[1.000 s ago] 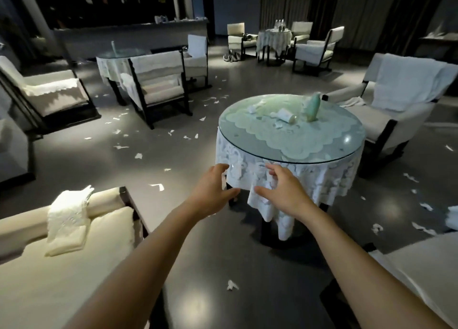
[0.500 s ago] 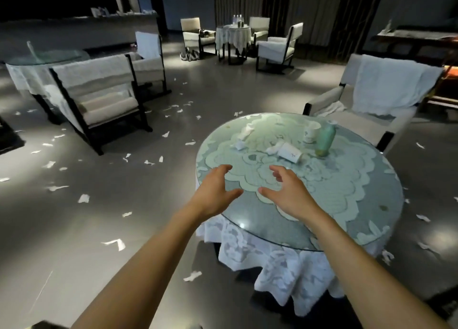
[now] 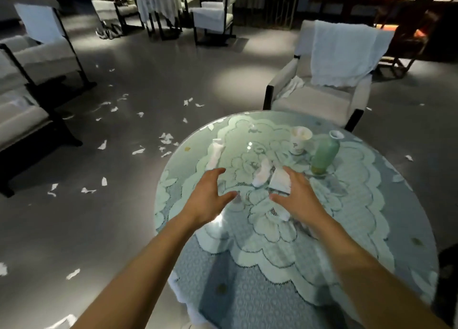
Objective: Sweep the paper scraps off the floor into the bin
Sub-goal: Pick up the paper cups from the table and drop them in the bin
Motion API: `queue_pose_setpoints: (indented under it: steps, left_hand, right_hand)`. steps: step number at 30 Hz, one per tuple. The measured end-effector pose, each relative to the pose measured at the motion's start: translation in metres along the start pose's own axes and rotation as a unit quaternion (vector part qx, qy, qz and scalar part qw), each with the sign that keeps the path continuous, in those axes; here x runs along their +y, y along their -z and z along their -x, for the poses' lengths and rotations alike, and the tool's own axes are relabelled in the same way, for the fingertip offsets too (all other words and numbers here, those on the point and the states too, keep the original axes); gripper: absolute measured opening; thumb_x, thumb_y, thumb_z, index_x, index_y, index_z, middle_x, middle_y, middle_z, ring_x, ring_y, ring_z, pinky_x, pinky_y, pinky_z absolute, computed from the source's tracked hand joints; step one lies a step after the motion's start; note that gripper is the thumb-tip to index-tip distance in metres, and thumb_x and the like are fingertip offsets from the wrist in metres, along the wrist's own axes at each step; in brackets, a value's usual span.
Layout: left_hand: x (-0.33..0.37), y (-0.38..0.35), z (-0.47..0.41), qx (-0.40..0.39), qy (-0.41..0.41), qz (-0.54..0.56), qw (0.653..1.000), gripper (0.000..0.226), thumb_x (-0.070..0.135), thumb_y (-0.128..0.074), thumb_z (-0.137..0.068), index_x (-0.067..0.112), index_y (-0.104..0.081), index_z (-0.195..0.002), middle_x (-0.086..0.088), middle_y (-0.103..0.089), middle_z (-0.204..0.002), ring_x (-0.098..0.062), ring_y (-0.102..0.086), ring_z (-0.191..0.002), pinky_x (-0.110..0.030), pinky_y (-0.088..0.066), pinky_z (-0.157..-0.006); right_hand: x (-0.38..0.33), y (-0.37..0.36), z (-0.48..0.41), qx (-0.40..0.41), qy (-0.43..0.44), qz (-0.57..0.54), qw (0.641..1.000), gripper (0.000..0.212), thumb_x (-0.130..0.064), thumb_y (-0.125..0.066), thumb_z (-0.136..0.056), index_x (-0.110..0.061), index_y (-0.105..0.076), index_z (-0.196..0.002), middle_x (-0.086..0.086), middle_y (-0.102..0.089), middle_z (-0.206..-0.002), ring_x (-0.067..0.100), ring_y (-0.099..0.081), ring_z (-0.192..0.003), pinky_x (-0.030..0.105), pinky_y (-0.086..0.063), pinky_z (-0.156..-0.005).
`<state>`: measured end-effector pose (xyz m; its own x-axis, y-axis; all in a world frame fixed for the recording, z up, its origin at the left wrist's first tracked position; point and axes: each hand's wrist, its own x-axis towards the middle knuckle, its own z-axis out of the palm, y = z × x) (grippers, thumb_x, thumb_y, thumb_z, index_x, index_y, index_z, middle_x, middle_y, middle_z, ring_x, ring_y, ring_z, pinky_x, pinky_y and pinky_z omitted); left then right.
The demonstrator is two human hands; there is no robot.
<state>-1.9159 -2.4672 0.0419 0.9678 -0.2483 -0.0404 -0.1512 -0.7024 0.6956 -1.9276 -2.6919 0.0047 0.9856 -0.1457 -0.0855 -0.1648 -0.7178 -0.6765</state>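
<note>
- Spread and gripping nothing, the left hand (image 3: 207,197) reaches forward palm down over the round table (image 3: 386,204), with its fingers splayed and slightly bent and its thumb pointing inward.
- Its twin, the right hand (image 3: 296,197), mirrors that pose: fingers fanned, thumb turned toward the left one, and nothing pinched. Both bare forearms stretch out from the bottom edge. Whether either palm touches the glass cannot be told.
- Far left stands a dark-framed armchair (image 3: 22,122) with pale cushions.
- Paper scraps (image 3: 166,138), white, torn and curled, lie scattered over the smooth grey floor (image 3: 124,217) left of the table. A few more lie on its right. They are too many and too small for a sure count.
- The table has a glossy glass top over pale green lace with scalloped flower shapes.
- Three white crumpled pieces (image 3: 262,174) lie on the glass near the fingertips, and the rightmost is just beside the right fingers.
- Beyond them stand one cream cup (image 3: 300,140) and one green vase (image 3: 323,155), both upright and close together.
- Behind the table is one pale armchair (image 3: 314,103) with a white cloth (image 3: 347,53) draped over its back.
</note>
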Motion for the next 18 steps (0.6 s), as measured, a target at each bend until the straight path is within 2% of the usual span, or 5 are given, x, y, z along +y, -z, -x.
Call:
queue_pose_setpoints:
  steps: [5, 9, 12, 14, 18]
  left_hand:
    - [-0.031, -0.006, -0.065, 0.017, 0.024, 0.048, 0.998, 0.064, 0.032, -0.063, -0.088, 0.018, -0.032, -0.142, 0.001, -0.037, -0.146, -0.014, -0.039, -0.130, -0.022, -0.030, -0.099]
    - [-0.041, -0.030, -0.099, -0.009, 0.032, 0.090, 0.995, 0.066, 0.030, -0.067, -0.085, 0.020, -0.033, -0.141, 0.003, -0.039, -0.145, -0.011, -0.038, -0.130, -0.021, -0.030, -0.098]
    - [-0.036, -0.053, -0.118, -0.057, 0.033, 0.113, 0.991, 0.076, 0.030, -0.073, -0.079, 0.023, -0.031, -0.142, 0.005, -0.038, -0.146, -0.008, -0.037, -0.130, -0.021, -0.030, -0.101]
    - [-0.027, -0.067, -0.130, -0.102, 0.023, 0.126, 0.987, 0.088, 0.030, -0.079, -0.073, 0.021, -0.027, -0.144, 0.006, -0.035, -0.148, -0.009, -0.034, -0.133, -0.020, -0.028, -0.103]
    - [-0.010, -0.083, -0.148, -0.138, -0.016, 0.161, 0.977, 0.081, 0.028, -0.081, -0.070, 0.027, -0.033, -0.135, 0.013, -0.048, -0.129, -0.007, -0.046, -0.120, -0.003, -0.035, -0.087]
  right_hand:
    - [0.023, -0.014, -0.082, -0.048, -0.031, 0.167, 0.984, 0.101, -0.039, -0.073, -0.077, -0.023, -0.006, -0.152, 0.004, -0.016, -0.157, 0.022, -0.014, -0.144, 0.041, -0.010, -0.117]
    - [0.038, -0.021, -0.102, -0.084, -0.060, 0.197, 0.975, 0.100, -0.037, -0.072, -0.078, -0.025, -0.005, -0.152, 0.003, -0.026, -0.153, 0.024, -0.024, -0.139, 0.040, -0.018, -0.109]
    - [0.045, -0.018, -0.108, -0.028, -0.110, -0.008, 0.994, 0.078, -0.023, -0.077, -0.076, -0.018, -0.034, -0.141, 0.004, -0.048, -0.132, 0.023, -0.043, -0.124, 0.035, -0.038, -0.098]
    - [0.037, -0.013, -0.108, -0.024, -0.142, -0.221, 0.965, 0.065, -0.012, -0.079, -0.074, -0.022, -0.042, -0.126, 0.000, -0.054, -0.118, 0.019, -0.052, -0.109, 0.027, -0.047, -0.080]
    - [0.013, -0.005, -0.113, -0.103, -0.115, -0.322, 0.934, 0.059, -0.011, -0.076, -0.077, -0.027, -0.041, -0.122, -0.004, -0.058, -0.114, 0.007, -0.058, -0.104, 0.020, -0.051, -0.077]
